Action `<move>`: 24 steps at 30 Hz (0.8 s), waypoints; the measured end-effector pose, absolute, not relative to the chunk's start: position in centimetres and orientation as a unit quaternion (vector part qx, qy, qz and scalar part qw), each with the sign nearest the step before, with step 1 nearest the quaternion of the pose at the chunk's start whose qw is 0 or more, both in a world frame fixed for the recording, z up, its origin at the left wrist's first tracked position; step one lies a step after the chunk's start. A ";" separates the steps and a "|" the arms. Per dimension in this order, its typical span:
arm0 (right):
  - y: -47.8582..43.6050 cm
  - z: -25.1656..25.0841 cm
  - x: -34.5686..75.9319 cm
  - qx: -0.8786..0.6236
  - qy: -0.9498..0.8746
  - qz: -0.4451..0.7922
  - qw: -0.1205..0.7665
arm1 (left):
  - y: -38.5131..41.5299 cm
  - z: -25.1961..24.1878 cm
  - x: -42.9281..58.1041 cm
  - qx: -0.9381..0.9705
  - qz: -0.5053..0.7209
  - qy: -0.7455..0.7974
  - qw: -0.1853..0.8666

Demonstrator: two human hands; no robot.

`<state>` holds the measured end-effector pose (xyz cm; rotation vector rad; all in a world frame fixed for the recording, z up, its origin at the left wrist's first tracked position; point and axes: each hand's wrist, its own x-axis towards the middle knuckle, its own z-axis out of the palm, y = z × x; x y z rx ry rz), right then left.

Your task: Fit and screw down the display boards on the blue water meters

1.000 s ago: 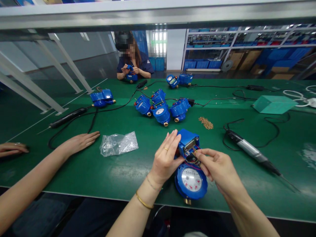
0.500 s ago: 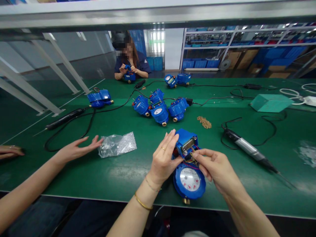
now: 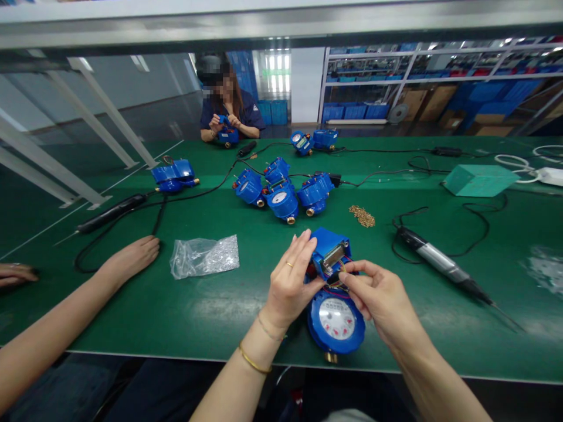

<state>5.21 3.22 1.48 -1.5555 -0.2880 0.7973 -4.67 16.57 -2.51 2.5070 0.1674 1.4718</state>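
A blue water meter (image 3: pixel 336 322) with a round white dial lies near the table's front edge, its brass fitting toward me. Behind the dial, its blue box-shaped housing (image 3: pixel 329 243) is tilted up, showing a display board and coloured wires (image 3: pixel 336 286). My left hand (image 3: pixel 290 281) grips the housing's left side, fingers along it and thumb near the wires. The fingertips of my right hand (image 3: pixel 373 293) are pinched on the wires and a small black part at the housing's lower opening.
Several blue meters (image 3: pixel 281 199) stand mid-table near brass screws (image 3: pixel 362 215). An electric screwdriver (image 3: pixel 444 266) lies right, another (image 3: pixel 112 212) left. A plastic bag (image 3: pixel 204 257) lies beside another person's hand (image 3: pixel 132 258). A person (image 3: pixel 229 105) sits across, holding a meter.
The neighbouring person's hand has drawn back left from the plastic bag and now rests on the table. My right fingers have shifted slightly at the wires; my left hand keeps its hold.
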 end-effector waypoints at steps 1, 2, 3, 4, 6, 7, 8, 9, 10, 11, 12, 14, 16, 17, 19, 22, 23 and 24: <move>3.2 1.4 5.2 -0.682 -0.132 0.341 0.633 | 16.6 -2.5 -4.7 0.858 0.498 0.056 0.117; 3.2 1.3 5.2 -0.684 -0.136 0.335 0.634 | 16.6 -2.6 -4.7 0.860 0.493 0.055 0.120; 3.1 1.2 5.2 -0.687 -0.137 0.330 0.633 | 16.7 -2.6 -4.7 0.861 0.490 0.053 0.125; 3.1 1.1 5.2 -0.690 -0.137 0.326 0.631 | 16.7 -2.7 -4.7 0.862 0.487 0.053 0.132; 3.2 1.0 5.3 -0.697 -0.138 0.320 0.627 | 16.8 -2.7 -4.6 0.863 0.479 0.054 0.153; 3.2 1.0 5.3 -0.700 -0.140 0.317 0.624 | 16.9 -2.7 -4.6 0.864 0.472 0.057 0.165; 3.2 1.0 5.4 -0.704 -0.144 0.314 0.620 | 16.9 -2.6 -4.5 0.867 0.462 0.061 0.177; 3.2 1.0 5.5 -0.708 -0.149 0.310 0.617 | 16.9 -2.5 -4.4 0.871 0.451 0.065 0.186; 3.3 0.9 5.7 -0.713 -0.155 0.306 0.612 | 17.0 -2.4 -4.4 0.875 0.439 0.069 0.192; 3.3 0.8 5.8 -0.719 -0.163 0.300 0.605 | 17.0 -2.4 -4.4 0.878 0.430 0.070 0.196; 3.3 0.8 5.9 -0.727 -0.172 0.292 0.597 | 17.1 -2.3 -4.3 0.881 0.425 0.069 0.197; 3.3 0.7 6.0 -0.747 -0.193 0.268 0.577 | 17.2 -2.2 -4.3 0.881 0.425 0.060 0.200; 3.3 0.7 5.9 -0.772 -0.217 0.230 0.551 | 17.3 -2.3 -4.3 0.878 0.432 0.050 0.200; 3.4 0.8 5.8 -0.783 -0.229 0.210 0.539 | 17.4 -2.3 -4.3 0.876 0.438 0.046 0.198; 3.5 1.1 5.7 -0.798 -0.247 0.176 0.521 | 17.5 -2.3 -4.3 0.874 0.447 0.039 0.187; 3.7 1.4 5.5 -0.804 -0.251 0.162 0.513 | 17.6 -2.2 -4.3 0.872 0.461 0.025 0.165; 3.8 1.4 5.6 -0.804 -0.247 0.167 0.514 | 17.6 -2.2 -4.3 0.871 0.464 0.021 0.160; 3.8 1.4 5.6 -0.802 -0.242 0.178 0.517 | 17.7 -2.2 -4.3 0.870 0.467 0.020 0.159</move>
